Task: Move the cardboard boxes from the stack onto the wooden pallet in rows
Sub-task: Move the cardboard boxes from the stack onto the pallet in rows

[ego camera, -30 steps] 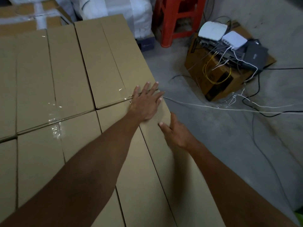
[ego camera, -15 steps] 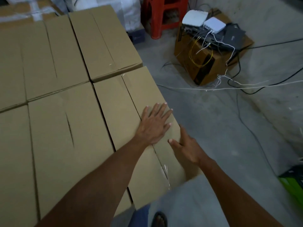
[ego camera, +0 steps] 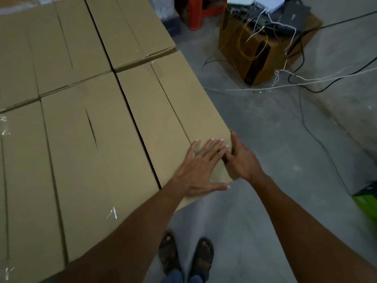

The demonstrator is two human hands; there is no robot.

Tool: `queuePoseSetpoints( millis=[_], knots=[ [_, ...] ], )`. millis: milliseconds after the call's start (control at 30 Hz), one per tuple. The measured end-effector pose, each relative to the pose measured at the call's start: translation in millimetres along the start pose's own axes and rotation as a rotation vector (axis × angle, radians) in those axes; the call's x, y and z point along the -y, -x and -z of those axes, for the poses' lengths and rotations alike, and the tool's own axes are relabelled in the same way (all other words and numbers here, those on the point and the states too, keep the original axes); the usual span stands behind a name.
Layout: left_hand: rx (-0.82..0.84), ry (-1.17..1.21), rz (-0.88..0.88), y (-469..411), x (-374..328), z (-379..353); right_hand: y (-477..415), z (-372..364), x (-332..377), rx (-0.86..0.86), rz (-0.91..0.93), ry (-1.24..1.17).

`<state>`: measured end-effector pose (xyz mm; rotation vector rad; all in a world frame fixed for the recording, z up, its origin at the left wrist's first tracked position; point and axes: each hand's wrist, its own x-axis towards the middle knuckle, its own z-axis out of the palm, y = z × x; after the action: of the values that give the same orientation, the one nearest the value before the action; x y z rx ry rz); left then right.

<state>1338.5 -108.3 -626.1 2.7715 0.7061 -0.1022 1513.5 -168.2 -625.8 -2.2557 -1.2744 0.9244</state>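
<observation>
Hands [ego camera: 201, 170] [ego camera: 242, 160] slid back, (seemingly) touching box [ego camera: 163, 111] corner

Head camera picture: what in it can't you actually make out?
- Wooden pallet: not seen in the head view; the cardboard boxes cover whatever is under them.
- Right hand: fingertips hidden by the left hand and the box corner.
- Green object: cut off by the right edge, head view.
- Red stool: cut off by the top edge.

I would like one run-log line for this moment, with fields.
left hand: flat on cardboard box top | right hand: against its near right corner | neighbour box: close on left
</observation>
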Motion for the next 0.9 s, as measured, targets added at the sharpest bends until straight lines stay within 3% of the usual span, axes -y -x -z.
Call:
queuePoseSetpoints(
  millis=[233,433,700,800,900],
  knots=[
    [-0.003,-0.08,0.034,4,-1,-9,9,-4,7,-0.089,-0.013,0.13],
    [-0.015,-0.083,0.051,17,-8,-6,30,-20,19,-0.324,0.108,0.283],
    [0.035,-0.168,0.23,138,31,-9,25,-32,14,-0.29,0.074,0.44],
    [0.036,-0.159,0.265,154,33,-13,30,-35,25,-0.291,0.156,0.447],
    [0.013,-0.171,0.273,154,32,-17,59,-54,44,-0.245,0.382,0.455]
  ],
)
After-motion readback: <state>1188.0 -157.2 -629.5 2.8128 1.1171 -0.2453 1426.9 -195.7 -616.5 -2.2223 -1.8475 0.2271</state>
